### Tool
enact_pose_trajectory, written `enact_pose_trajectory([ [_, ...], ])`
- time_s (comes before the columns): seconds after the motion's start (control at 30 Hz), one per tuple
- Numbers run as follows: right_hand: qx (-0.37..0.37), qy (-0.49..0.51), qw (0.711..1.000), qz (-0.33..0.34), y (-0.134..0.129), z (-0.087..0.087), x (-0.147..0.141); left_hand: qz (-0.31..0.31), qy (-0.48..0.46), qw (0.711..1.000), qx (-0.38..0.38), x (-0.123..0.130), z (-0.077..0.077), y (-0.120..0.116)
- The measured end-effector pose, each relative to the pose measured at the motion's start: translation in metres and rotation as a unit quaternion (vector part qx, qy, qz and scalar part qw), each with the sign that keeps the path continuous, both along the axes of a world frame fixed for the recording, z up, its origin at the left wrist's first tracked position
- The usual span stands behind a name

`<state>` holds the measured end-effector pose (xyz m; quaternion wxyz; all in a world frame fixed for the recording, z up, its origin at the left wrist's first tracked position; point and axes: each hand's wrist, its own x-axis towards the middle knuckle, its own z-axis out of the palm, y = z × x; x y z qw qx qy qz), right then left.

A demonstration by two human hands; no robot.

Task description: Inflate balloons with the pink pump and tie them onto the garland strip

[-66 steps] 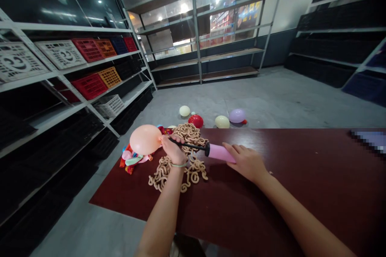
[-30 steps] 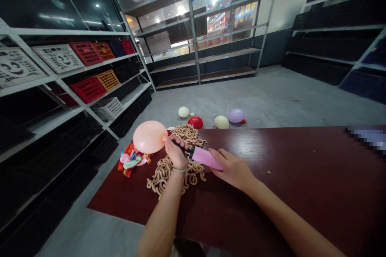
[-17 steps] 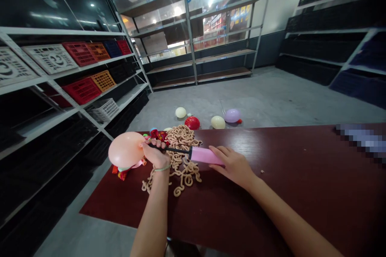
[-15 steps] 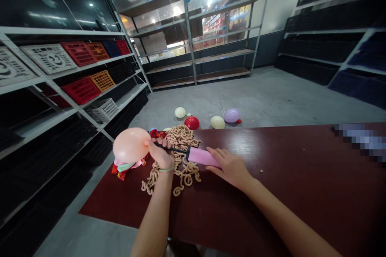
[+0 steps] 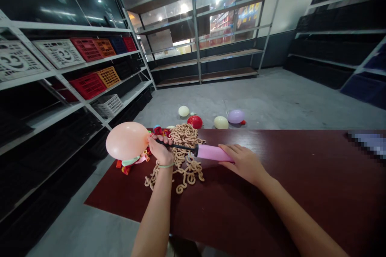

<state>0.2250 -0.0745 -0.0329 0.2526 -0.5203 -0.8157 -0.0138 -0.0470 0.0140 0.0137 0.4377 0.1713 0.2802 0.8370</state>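
Head view: left hand (image 5: 161,150) clenches a peach balloon's (image 5: 127,141) neck onto the black pump hose (image 5: 176,145) (pinch it tight, no leaks), balloon at 9 o'clock; right hand (image 5: 245,163) grasps the pink hand pump (image 5: 212,153).

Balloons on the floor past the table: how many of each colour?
Pale yellow balloons: 2
Red balloon: 1
Lilac balloon: 1
Total: 4
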Motion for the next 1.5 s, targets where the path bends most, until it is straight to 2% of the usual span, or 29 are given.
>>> enact_pose_trajectory([
  [0.1, -0.008, 0.039, 0.999, 0.012, -0.001, 0.000, 0.003, 0.014, -0.026, 1.000, -0.003, -0.014, 0.000, 0.004],
  [0.2, -0.027, 0.100, 0.995, 0.003, -0.007, -0.001, -0.017, -0.014, -0.045, 0.999, 0.008, -0.013, -0.002, 0.004],
  [0.33, -0.085, 0.158, 0.983, -0.047, -0.016, 0.000, -0.045, -0.093, -0.017, 0.995, 0.019, 0.022, -0.010, -0.008],
  [0.47, -0.102, 0.093, 0.990, -0.029, -0.017, 0.000, -0.045, -0.134, 0.020, 0.991, -0.006, 0.051, -0.017, -0.017],
  [0.57, -0.072, 0.023, 0.997, 0.009, -0.011, -0.004, -0.029, -0.108, 0.023, 0.994, -0.021, 0.042, -0.016, -0.012],
  [0.73, 0.012, -0.049, 0.999, 0.012, 0.003, -0.008, 0.004, -0.013, -0.001, 1.000, -0.024, -0.003, -0.007, 0.005],
  [0.87, 0.045, -0.057, 0.997, 0.008, 0.004, -0.009, 0.005, 0.017, -0.024, 0.999, -0.034, -0.023, -0.005, 0.010],
  [0.97, 0.057, -0.047, 0.997, 0.010, -0.002, -0.008, -0.008, 0.010, -0.022, 0.999, -0.022, -0.015, -0.006, 0.006],
  [1.2, 0.077, -0.026, 0.997, -0.005, -0.015, -0.013, -0.041, -0.103, 0.022, 0.994, -0.009, 0.046, -0.016, -0.018],
  [1.27, 0.064, -0.018, 0.998, 0.000, -0.013, -0.015, -0.044, -0.111, 0.049, 0.993, -0.011, 0.054, -0.019, -0.021],
  [1.37, 0.059, -0.030, 0.998, 0.015, -0.008, -0.017, -0.038, -0.096, 0.055, 0.994, -0.014, 0.048, -0.018, -0.018],
  [1.5, 0.088, -0.066, 0.994, 0.015, 0.001, -0.015, -0.011, -0.042, 0.026, 0.998, -0.025, 0.022, -0.012, -0.006],
])
